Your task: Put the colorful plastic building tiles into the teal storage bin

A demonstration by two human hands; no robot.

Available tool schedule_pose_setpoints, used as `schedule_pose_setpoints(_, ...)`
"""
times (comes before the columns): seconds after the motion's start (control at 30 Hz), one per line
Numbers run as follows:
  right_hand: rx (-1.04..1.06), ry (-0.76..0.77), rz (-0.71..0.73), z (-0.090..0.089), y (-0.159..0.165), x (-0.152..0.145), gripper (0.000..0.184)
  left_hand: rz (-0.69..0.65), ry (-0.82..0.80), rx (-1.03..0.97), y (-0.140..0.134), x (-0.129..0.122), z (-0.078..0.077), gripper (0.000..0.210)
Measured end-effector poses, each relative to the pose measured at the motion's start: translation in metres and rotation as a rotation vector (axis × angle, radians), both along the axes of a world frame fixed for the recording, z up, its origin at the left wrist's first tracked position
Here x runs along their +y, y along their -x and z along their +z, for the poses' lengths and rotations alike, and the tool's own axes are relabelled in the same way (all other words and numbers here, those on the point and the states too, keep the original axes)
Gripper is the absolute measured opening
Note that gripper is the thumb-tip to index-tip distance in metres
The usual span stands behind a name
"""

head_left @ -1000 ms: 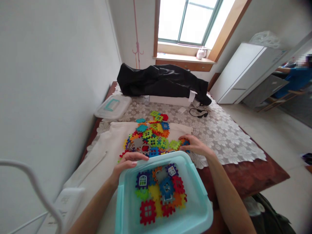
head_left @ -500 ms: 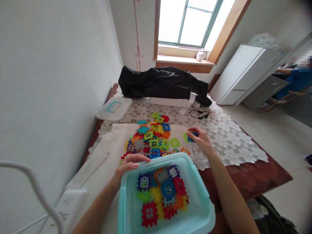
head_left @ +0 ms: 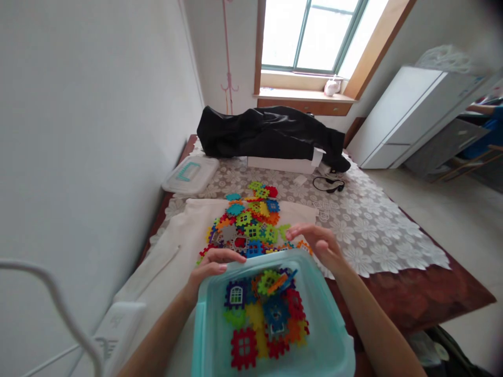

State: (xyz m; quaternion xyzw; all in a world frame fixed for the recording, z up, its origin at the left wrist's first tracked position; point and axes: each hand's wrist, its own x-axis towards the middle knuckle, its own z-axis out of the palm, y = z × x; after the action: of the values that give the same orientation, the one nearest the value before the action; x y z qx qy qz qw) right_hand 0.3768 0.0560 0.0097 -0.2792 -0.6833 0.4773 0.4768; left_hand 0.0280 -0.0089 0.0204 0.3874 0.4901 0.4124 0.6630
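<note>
A light teal plastic storage box (head_left: pixel 341 314) stands close in front of me, with several colourful toothed building tiles inside, such as a red window tile (head_left: pixel 244 348) and a green tile (head_left: pixel 269 283). My left hand (head_left: pixel 212 267) grips the far left of its rim, thumb and fingers around the edge. Just beyond the rim on the right, my right hand (head_left: pixel 316 243) is held with its fingers apart and nothing in it. Its fingertips are beside a light green tile (head_left: pixel 283 232) at the edge of the loose tile pile (head_left: pixel 251 217).
A white lid with a teal handle (head_left: pixel 190 175) lies at the back left. Behind the pile are a black cover (head_left: pixel 271 133) over a white box and a black headset (head_left: pixel 329 184). A white power strip (head_left: pixel 121 327) is at lower left. Another person's blue sleeve (head_left: pixel 487 139) shows far right.
My right hand has let go of several tiles, and green, orange and blue ones now lie on top in the box. It has moved left towards the pile. My left hand stays on the rim.
</note>
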Motion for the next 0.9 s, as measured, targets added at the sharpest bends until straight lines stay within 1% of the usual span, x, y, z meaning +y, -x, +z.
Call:
schedule_pose_setpoints(0.07,-0.078,0.015,-0.218,-0.015,0.001,0.012,0.065,-0.005,-0.004,0.017,0.0,0.0,0.001,0.031)
schedule_pose_setpoints(0.1,-0.166,0.008,-0.298,-0.024,0.001,0.018,0.056,-0.007,-0.011,0.024,-0.001,0.0,0.002,0.031)
schedule_pose_setpoints(0.17,-0.407,-0.062,-0.372,-0.04,-0.001,0.028,0.035,-0.006,-0.022,0.015,-0.002,0.001,0.004,0.03)
schedule_pose_setpoints(0.2,-0.531,-0.107,-0.373,-0.048,-0.001,0.031,0.032,-0.004,-0.02,0.003,-0.003,0.001,0.006,0.029)
schedule_pose_setpoints(0.27,-0.719,-0.175,-0.33,-0.058,-0.003,0.035,0.032,-0.009,-0.001,-0.023,-0.004,0.001,0.009,0.03)
schedule_pose_setpoints(0.37,-0.852,-0.197,-0.256,-0.063,-0.004,0.037,0.024,-0.019,0.025,-0.04,-0.005,0.001,0.011,0.033)
schedule_pose_setpoints(0.43,-0.888,-0.196,-0.253,-0.061,-0.003,0.037,0.021,-0.005,0.023,-0.035,-0.005,0.001,0.011,0.032)
schedule_pose_setpoints(0.53,-0.919,-0.195,-0.292,-0.058,-0.001,0.037,0.024,-0.003,0.023,-0.049,-0.005,0.002,0.009,0.033)
schedule_pose_setpoints(0.7,-0.903,-0.178,-0.287,-0.056,0.0,0.036,0.033,-0.032,0.011,-0.079,-0.003,0.003,0.001,0.035)
schedule_pose_setpoints(0.8,-0.834,-0.152,-0.314,-0.055,0.001,0.036,0.031,-0.043,-0.01,-0.085,-0.001,0.004,-0.007,0.037)
schedule_pose_setpoints(0.9,-0.635,-0.116,-0.355,-0.056,0.009,0.035,0.022,-0.033,-0.024,-0.069,0.0,0.006,-0.014,0.036)
